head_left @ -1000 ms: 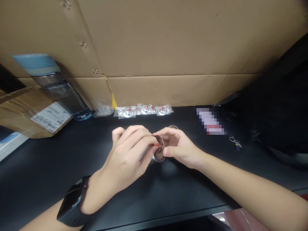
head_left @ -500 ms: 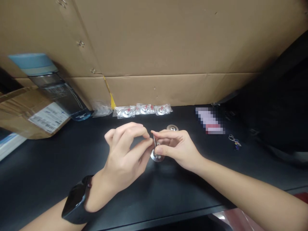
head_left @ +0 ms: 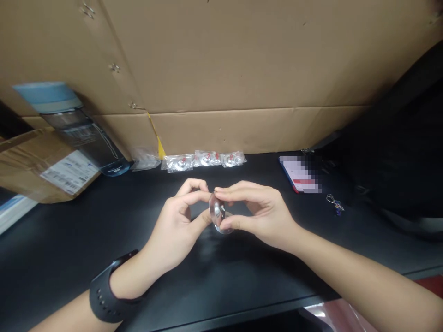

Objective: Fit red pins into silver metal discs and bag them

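A shiny round metal disc (head_left: 217,208) with a small stud at its centre stands on edge between my hands, above the table. My right hand (head_left: 261,210) pinches its edge, fingertips at the top and thumb lower down. Around the near left edge of that disc, the thumb and fingers of my left hand (head_left: 185,216) are closed. Just beneath lies a second metal disc (head_left: 224,229), partly covered by the held one and my right thumb. My left wrist bears a black watch band (head_left: 109,290).
Along the cardboard wall (head_left: 221,69) lie several clear packets (head_left: 182,163) with metal discs inside. At left stand a blue-capped bottle (head_left: 86,133) and a cardboard box (head_left: 44,166). A phone (head_left: 297,175), small wires (head_left: 335,205) and a black bag (head_left: 398,152) are at right.
The held disc has turned from edge-on to show its face and studded centre. My left hand has rolled and closed on its edge. My right hand now hides the disc that lay behind it.
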A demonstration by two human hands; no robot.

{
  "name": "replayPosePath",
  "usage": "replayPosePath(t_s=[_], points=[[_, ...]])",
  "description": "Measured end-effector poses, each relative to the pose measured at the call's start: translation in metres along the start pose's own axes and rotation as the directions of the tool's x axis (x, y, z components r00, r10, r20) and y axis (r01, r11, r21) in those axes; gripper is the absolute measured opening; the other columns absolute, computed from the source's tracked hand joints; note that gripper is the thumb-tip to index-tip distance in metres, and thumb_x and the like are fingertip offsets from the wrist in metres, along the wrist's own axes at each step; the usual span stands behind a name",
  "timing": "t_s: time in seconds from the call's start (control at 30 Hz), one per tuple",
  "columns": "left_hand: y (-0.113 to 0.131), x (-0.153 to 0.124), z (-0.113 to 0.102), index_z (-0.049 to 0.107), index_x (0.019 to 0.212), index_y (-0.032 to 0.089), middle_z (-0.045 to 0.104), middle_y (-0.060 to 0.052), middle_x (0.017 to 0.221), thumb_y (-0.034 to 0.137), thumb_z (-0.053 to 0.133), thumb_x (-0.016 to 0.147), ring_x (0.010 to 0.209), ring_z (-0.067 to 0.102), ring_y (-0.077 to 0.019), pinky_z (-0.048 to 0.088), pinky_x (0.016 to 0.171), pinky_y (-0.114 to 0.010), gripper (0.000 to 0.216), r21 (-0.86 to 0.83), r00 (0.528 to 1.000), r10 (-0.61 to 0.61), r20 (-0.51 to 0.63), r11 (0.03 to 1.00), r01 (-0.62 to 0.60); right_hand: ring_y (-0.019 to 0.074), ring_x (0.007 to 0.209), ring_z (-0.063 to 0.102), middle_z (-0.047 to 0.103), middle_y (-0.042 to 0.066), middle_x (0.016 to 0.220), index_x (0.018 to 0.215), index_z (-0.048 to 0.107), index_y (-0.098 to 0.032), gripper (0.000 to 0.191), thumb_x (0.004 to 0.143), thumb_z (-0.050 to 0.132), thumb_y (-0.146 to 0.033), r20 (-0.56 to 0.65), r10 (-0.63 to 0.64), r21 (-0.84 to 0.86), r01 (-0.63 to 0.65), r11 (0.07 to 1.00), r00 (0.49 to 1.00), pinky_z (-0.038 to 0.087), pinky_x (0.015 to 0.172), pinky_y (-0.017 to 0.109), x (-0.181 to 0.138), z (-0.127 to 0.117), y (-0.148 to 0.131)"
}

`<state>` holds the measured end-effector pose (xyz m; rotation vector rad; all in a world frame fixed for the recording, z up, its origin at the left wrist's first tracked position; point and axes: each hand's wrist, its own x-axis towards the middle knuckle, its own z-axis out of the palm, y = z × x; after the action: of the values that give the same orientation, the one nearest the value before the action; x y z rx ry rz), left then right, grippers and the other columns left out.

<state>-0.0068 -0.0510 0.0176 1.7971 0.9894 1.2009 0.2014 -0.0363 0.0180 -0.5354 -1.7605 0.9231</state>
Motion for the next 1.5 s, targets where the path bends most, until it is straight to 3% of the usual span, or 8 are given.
replayPosePath(t_s=[0.2,0.33,0.53,0.87,1.23,1.5], points=[[-0.005,0.001,0.001,0.079,0.093,0.025,0.056,-0.005,0.104,0.030,0.080,0.084,0.102,0.059,-0.0213,0.048,0.089,-0.032,0.010,0.024,0.996,0.035,-0.082,0.999,-0.033,0.0234,0.103,0.075,0.078,0.005,0.113,0.106,0.082,-0.031,0.041,0.068,0.094,-0.020,-0.039,-0.004,-0.038,0.003,0.999,0.999,0.062,0.096,0.040,0.000,0.000,0.001],[-0.008,0.002,0.002,0.079,0.095,0.025,0.057,-0.005,0.104,0.030,0.076,0.087,0.100,0.059,-0.0211,0.047,0.089,-0.033,0.010,0.040,0.997,0.028,-0.077,0.999,-0.025,0.0223,0.104,0.075,0.076,0.005,0.118,0.106,0.082,-0.030,0.037,0.072,0.091,-0.021,-0.003,0.022,-0.054,-0.022,0.998,1.000,0.063,0.096,0.039,0.000,-0.001,-0.003],[-0.010,0.001,0.003,0.076,0.093,0.023,0.057,-0.005,0.103,0.031,0.074,0.089,0.096,0.059,-0.0203,0.046,0.085,-0.032,0.009,0.030,0.998,0.012,-0.069,0.999,-0.010,0.0208,0.105,0.074,0.074,0.007,0.121,0.109,0.081,-0.028,0.023,0.090,0.074,-0.017,0.048,0.037,-0.142,-0.030,0.989,0.998,0.061,0.098,0.039,0.000,-0.005,-0.008],[-0.007,0.003,0.003,0.072,0.088,0.020,0.057,-0.004,0.100,0.029,0.071,0.091,0.095,0.059,-0.0190,0.046,0.088,-0.031,0.009,0.105,1.000,-0.004,0.014,0.995,0.002,0.0216,0.102,0.073,0.077,0.006,0.113,0.097,0.081,-0.024,0.009,0.090,0.075,-0.023,0.035,0.091,-0.167,-0.084,0.982,0.995,0.060,0.094,0.038,0.002,-0.007,-0.003],[-0.004,0.000,0.005,0.073,0.093,0.022,0.058,-0.005,0.103,0.027,0.066,0.094,0.098,0.059,-0.0194,0.047,0.087,-0.031,0.008,0.138,0.999,0.039,-0.016,0.990,-0.037,0.0208,0.106,0.068,0.071,0.008,0.115,0.092,0.073,-0.021,0.008,0.096,0.066,-0.022,0.078,0.105,-0.198,-0.088,0.976,0.991,0.055,0.097,0.037,0.005,-0.005,-0.008],[-0.012,0.002,0.011,0.070,0.093,0.021,0.060,-0.004,0.102,0.030,0.064,0.095,0.098,0.060,-0.0188,0.047,0.088,-0.032,0.011,0.159,0.999,-0.037,0.003,0.987,0.036,0.0199,0.112,0.063,0.063,0.008,0.125,0.094,0.064,-0.020,0.012,0.102,0.055,-0.019,0.135,0.117,-0.268,-0.078,0.960,0.984,0.051,0.098,0.036,0.005,-0.007,0.001]])
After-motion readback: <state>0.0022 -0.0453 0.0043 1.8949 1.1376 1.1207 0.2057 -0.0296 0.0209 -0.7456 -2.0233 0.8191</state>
